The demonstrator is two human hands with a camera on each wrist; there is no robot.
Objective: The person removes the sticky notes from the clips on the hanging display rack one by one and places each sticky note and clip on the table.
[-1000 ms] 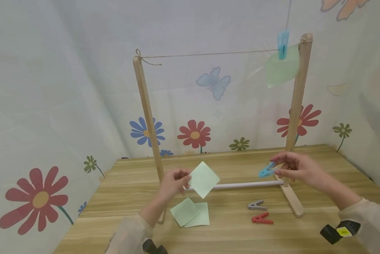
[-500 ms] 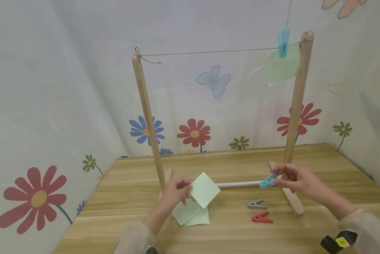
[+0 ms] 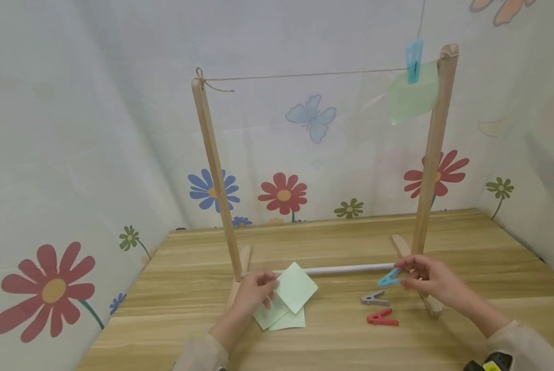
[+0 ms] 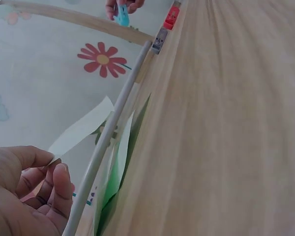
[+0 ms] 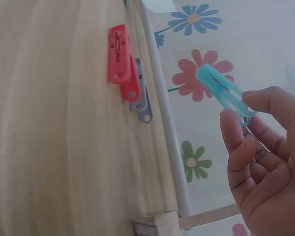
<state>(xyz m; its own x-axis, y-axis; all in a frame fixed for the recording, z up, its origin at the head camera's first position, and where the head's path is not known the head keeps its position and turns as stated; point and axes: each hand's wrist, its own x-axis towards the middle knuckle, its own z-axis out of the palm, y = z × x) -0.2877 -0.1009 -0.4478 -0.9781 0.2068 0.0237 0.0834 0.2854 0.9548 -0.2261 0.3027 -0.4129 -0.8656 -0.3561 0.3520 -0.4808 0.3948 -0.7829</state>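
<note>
My left hand (image 3: 255, 294) pinches a pale green square of paper (image 3: 297, 287) by its left corner, above two more green papers (image 3: 288, 320) lying overlapped on the table. In the left wrist view the held paper (image 4: 83, 129) bends away from thumb and fingertip. A light blue clothespin (image 3: 388, 279) is pinched by its handle end between thumb and finger of my right hand (image 3: 432, 282). In the right wrist view that clothespin (image 5: 221, 88) points away from the palm. Near it on the table lie a grey clothespin (image 3: 374, 298) and a red clothespin (image 3: 382, 317).
A wooden frame stands on the table (image 3: 332, 345), with a left post (image 3: 215, 170), a right post (image 3: 432, 154) and a white bottom bar (image 3: 346, 269). Along its top runs a string (image 3: 305, 76). Another blue clothespin (image 3: 413, 62) holds a green sheet (image 3: 411, 98) on it, beside the right post.
Both hands have come down closer to the table, the left with its paper and the right with the blue clothespin. The hanging sheet and the things lying on the table have stayed put.
</note>
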